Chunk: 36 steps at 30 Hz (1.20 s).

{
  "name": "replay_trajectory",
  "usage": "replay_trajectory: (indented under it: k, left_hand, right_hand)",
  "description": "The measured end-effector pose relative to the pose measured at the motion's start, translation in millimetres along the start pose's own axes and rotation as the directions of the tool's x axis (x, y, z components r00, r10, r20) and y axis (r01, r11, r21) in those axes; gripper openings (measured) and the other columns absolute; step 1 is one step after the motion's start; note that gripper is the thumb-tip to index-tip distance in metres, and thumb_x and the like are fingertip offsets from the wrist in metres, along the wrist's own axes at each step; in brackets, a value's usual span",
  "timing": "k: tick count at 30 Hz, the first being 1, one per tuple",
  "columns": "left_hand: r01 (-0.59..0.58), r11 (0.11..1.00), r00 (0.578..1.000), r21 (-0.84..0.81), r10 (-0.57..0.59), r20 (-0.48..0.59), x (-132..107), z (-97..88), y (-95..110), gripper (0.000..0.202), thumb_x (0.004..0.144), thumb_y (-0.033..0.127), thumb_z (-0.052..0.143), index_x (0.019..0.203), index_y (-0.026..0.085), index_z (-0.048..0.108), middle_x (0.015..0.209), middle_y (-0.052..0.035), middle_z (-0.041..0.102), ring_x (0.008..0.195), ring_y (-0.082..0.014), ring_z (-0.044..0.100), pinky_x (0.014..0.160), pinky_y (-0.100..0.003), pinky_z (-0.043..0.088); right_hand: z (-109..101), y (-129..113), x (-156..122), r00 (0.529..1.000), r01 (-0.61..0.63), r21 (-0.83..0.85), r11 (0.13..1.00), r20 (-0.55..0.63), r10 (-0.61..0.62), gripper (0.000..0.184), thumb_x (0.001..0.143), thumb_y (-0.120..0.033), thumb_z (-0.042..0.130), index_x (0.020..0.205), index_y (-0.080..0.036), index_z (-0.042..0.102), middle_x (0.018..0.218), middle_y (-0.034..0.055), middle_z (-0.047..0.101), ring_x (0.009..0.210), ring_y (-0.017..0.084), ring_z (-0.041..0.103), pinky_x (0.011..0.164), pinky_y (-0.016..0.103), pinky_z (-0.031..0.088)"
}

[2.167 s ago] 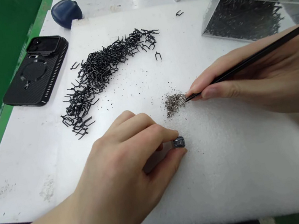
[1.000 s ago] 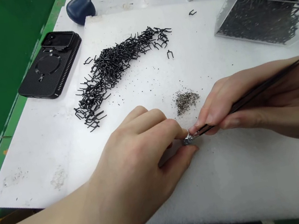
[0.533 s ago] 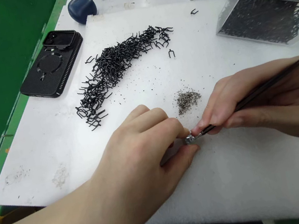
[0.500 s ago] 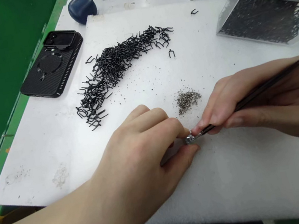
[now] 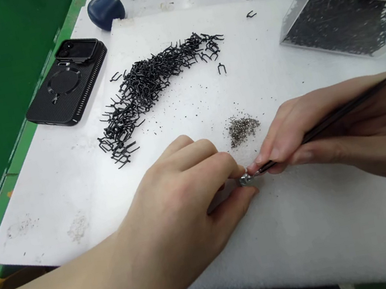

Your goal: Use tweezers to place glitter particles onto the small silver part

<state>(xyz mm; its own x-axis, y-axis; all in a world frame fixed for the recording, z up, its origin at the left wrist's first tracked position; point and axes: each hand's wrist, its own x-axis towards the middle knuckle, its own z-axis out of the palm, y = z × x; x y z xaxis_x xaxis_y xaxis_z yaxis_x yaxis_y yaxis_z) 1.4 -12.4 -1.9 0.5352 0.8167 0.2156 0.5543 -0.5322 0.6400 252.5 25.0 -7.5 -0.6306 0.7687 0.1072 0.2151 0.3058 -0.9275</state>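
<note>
Left hand [image 5: 173, 202] is closed to a narrow pinch, thumb below and fingertips above, gripping a small metal part [image 5: 246, 180] at its fingertips. Further left, a phone [image 5: 66, 82] in a black ribbed case lies on the white bench top, with a dark blue pouch [image 5: 106, 11] above it. A long, curved heap of black wire clips [image 5: 145, 85] sits on a foam sheet [image 5: 308, 248], up and to the left of the left hand, and a lone clip [image 5: 221, 68] stands apart at its right end. The small metal part lies just off the left hand's fingertips on their right side, between the two hands and close to the right hand. A small heap of grey grains [image 5: 243, 130] sits just beyond it, toward the far side of the foam. Right hand [image 5: 311, 138] is closed around slim black tweezers [image 5: 341, 118], whose long axis slants from upper right down to the left, with the tips at the part; whether they grip a grain is too small to tell. At far right stands a clear tray [image 5: 298, 9] full of black clips
</note>
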Motion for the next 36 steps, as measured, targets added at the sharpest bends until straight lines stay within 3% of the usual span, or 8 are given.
replay_trajectory:
  k: [13,23,26,29,36]
  left_hand:
    - [-0.007,1.0,1.0,0.017,0.007,0.002,1,0.9,0,0.006,0.087,0.017,0.074,0.086,0.012,0.078,0.073,-0.0002,0.063,0.074,-0.0122,0.056,0.068,-0.023,0.047]
    - [-0.016,1.0,1.0,0.023,0.016,-0.005,2,0.1,2,0.007,0.088,0.017,0.074,0.086,0.012,0.078,0.073,-0.0002,0.063,0.073,-0.0115,0.056,0.067,-0.022,0.048]
    - [-0.007,1.0,1.0,0.016,0.007,-0.006,2,1.0,1,0.005,0.087,0.017,0.075,0.086,0.013,0.077,0.074,0.0002,0.064,0.074,-0.0105,0.058,0.068,-0.021,0.049]
    - [-0.001,1.0,1.0,0.018,0.001,-0.012,3,0.5,1,0.003,0.087,0.017,0.074,0.087,0.015,0.077,0.075,0.0008,0.065,0.073,-0.0099,0.059,0.067,-0.02,0.049]
    - [0.014,0.999,1.0,0.029,-0.014,0.002,5,0.9,0,0.002,0.086,0.016,0.075,0.085,0.017,0.076,0.075,0.0011,0.065,0.076,-0.0104,0.061,0.069,-0.02,0.05]
  right_hand:
    - [1,-1,0,1.0,-0.008,0.002,1.0,-0.004,0.008,0.017,0.089,-0.018,0.076,0.101,-0.031,0.078,0.094,-0.0037,0.08,0.088,0.015,0.078,0.076,0.017,0.065]
    - [1,-4,1,0.999,-0.039,0.02,0.999,-0.002,0.039,0.017,0.087,-0.02,0.079,0.098,-0.033,0.08,0.093,-0.003,0.081,0.085,0.018,0.079,0.069,0.023,0.066]
    - [-1,-8,1,0.988,-0.058,0.013,0.998,-0.144,0.06,0.008,0.088,-0.028,0.079,0.092,-0.034,0.08,0.086,-0.0032,0.079,0.078,0.02,0.077,0.065,0.029,0.064]
    - [-5,-6,2,0.946,-0.051,-0.101,0.994,-0.324,0.016,0.003,0.086,-0.032,0.081,0.089,-0.032,0.08,0.086,-0.0026,0.078,0.076,0.018,0.074,0.064,0.031,0.063]
    - [-9,0,6,0.962,-0.094,-0.17,0.981,-0.269,0.045,0.007,0.084,-0.024,0.082,0.089,-0.029,0.081,0.089,-0.0036,0.08,0.08,0.016,0.076,0.072,0.027,0.065]
